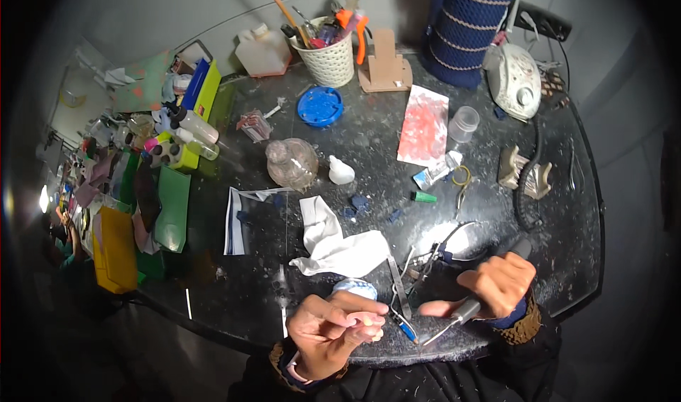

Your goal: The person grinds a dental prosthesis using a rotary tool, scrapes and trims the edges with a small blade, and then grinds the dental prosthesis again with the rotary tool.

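My left hand (pixel 323 331) is closed near the front edge of the dark table, fingertips pinching a small pink and pale yellow piece (pixel 367 320). Its exact kind is too small to make out. To the right, my right hand (pixel 500 285) wraps around a grey rotary handpiece (pixel 466 310). The handpiece's thin metal tip slants down toward the left, apart from the pinched piece, while my right thumb stretches toward the left hand. Between the hands lie a slim blue-ended tool (pixel 406 330) and a flat metal strip (pixel 399 287). A blue and white round thing (pixel 356 288) sits partly hidden behind my left hand.
A crumpled white cloth (pixel 347 249) lies beyond my left hand. Farther off stand a glass jar (pixel 292 164), a blue lid (pixel 320 106) and a white tool basket (pixel 326 62). A coiled black cord (pixel 528 189) runs from the white control box (pixel 513 83). Cluttered containers (pixel 113 249) line the left.
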Tool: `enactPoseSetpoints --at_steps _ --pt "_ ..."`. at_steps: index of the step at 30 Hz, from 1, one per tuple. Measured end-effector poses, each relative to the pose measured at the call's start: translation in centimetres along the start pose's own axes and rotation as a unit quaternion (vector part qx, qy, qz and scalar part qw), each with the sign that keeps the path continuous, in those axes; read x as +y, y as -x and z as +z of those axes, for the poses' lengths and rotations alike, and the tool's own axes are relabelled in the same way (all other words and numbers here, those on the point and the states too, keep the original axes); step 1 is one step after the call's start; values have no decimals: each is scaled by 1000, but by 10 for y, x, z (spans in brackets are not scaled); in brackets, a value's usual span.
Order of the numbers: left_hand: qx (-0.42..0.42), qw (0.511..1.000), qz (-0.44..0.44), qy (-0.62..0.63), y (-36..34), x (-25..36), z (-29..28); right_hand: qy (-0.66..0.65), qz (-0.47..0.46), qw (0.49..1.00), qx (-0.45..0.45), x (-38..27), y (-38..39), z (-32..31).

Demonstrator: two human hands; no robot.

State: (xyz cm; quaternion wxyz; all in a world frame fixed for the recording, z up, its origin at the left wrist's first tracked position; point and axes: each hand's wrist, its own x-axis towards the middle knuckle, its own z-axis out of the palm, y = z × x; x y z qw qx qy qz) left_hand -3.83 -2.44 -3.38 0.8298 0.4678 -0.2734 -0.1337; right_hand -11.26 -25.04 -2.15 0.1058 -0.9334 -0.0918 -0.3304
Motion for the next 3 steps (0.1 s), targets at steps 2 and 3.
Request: enactPoseSetpoints --at_steps 2,3 --pt "22 998 -49 34 -1 -1 -4 17 22 999 30 10 0 5" --pt "6 999 -45 11 0 -2 -9 40 50 998 13 15 0 3"
